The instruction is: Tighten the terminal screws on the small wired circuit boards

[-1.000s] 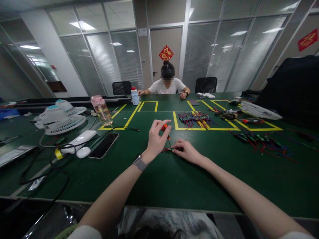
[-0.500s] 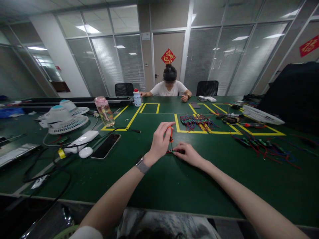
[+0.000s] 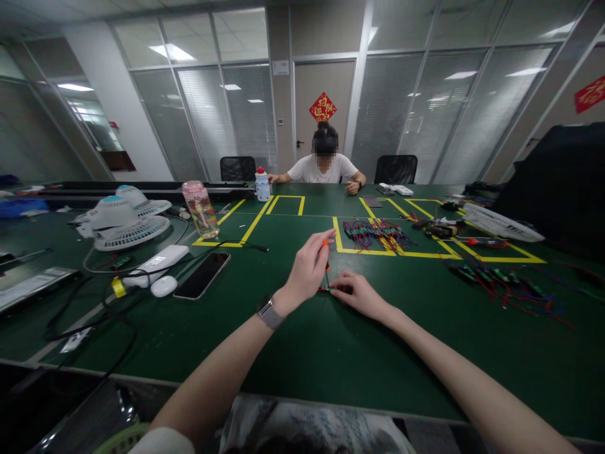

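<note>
My left hand (image 3: 306,272), with a watch on its wrist, pinches a small orange-handled screwdriver (image 3: 325,252) held upright, tip down on a small green circuit board with red wires (image 3: 326,289). My right hand (image 3: 360,293) lies on the green table (image 3: 302,353) with its fingers pressing that board down at its right end. Most of the board is hidden under the fingers.
A pile of wired boards (image 3: 375,232) sits in a yellow-taped box beyond; more boards and wires (image 3: 501,280) lie right. Left are a phone (image 3: 202,275), white mouse (image 3: 163,286), fans (image 3: 125,221) and a pink bottle (image 3: 201,208). A person (image 3: 325,165) sits opposite.
My left hand's fingers have shifted round the screwdriver handle, which now stands more upright over the board. The right hand stays on the board. The camera has tilted slightly.
</note>
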Action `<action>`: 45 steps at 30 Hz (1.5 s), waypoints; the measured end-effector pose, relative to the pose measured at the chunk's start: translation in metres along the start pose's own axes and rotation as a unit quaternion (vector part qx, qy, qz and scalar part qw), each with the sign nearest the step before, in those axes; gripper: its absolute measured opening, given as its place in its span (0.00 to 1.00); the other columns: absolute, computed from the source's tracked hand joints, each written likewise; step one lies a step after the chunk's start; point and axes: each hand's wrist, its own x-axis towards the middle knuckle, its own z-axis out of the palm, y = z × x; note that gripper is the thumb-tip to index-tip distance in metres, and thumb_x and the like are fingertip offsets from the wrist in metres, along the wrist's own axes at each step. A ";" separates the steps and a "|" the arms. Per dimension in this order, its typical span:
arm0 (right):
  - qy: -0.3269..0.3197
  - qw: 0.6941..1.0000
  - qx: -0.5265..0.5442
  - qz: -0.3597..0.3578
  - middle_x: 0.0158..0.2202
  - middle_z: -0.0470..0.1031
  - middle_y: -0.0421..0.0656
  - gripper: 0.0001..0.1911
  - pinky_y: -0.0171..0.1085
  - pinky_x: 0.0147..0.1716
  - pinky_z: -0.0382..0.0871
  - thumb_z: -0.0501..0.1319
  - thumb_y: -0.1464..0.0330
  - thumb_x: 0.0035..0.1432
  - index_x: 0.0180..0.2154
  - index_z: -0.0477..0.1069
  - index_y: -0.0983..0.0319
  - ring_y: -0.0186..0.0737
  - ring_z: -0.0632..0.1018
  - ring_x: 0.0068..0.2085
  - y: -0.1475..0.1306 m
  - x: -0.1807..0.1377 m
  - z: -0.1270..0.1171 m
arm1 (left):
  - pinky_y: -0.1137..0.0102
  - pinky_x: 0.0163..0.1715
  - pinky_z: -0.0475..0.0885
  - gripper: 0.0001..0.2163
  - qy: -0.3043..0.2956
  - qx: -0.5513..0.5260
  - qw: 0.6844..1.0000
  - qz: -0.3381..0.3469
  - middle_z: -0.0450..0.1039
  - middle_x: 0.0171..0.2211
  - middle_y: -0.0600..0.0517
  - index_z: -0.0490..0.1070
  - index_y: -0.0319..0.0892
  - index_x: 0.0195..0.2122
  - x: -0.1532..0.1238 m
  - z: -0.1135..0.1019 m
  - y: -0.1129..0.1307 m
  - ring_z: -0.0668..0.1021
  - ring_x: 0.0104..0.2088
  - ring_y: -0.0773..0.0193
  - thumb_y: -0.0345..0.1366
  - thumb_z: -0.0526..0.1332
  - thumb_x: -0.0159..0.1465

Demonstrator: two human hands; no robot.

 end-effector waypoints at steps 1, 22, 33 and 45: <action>0.000 1.000 0.000 0.002 0.33 0.71 0.44 0.09 0.37 0.35 0.68 0.61 0.69 0.57 0.39 0.78 0.63 0.37 0.73 0.32 -0.001 0.000 0.000 | 0.68 0.45 0.70 0.15 0.002 -0.003 1.000 -0.001 0.70 0.48 0.46 0.64 0.43 0.55 0.000 0.001 -0.001 0.75 0.45 0.64 0.31 0.49 0.69; 0.001 1.000 -0.017 0.005 0.32 0.71 0.44 0.09 0.36 0.34 0.67 0.62 0.70 0.56 0.39 0.78 0.63 0.37 0.73 0.31 -0.003 0.000 -0.001 | 0.72 0.34 0.70 0.06 0.090 0.055 0.994 0.001 0.72 0.32 0.52 0.75 0.42 0.37 -0.002 0.001 -0.003 0.74 0.32 0.67 0.37 0.64 0.60; 0.007 1.000 -0.010 -0.004 0.32 0.70 0.43 0.09 0.36 0.34 0.68 0.62 0.69 0.56 0.38 0.78 0.62 0.37 0.73 0.31 -0.001 0.000 0.000 | 0.70 0.40 0.72 0.08 0.100 0.020 0.995 0.007 0.75 0.38 0.50 0.74 0.43 0.42 -0.003 0.002 -0.003 0.77 0.39 0.65 0.34 0.57 0.65; 0.001 1.000 -0.011 -0.003 0.33 0.71 0.44 0.10 0.36 0.35 0.67 0.61 0.69 0.57 0.39 0.78 0.63 0.37 0.73 0.32 -0.001 0.001 0.000 | 0.69 0.43 0.72 0.13 0.056 -0.008 0.998 -0.020 0.73 0.46 0.47 0.69 0.42 0.51 -0.002 -0.001 -0.007 0.77 0.43 0.65 0.30 0.53 0.66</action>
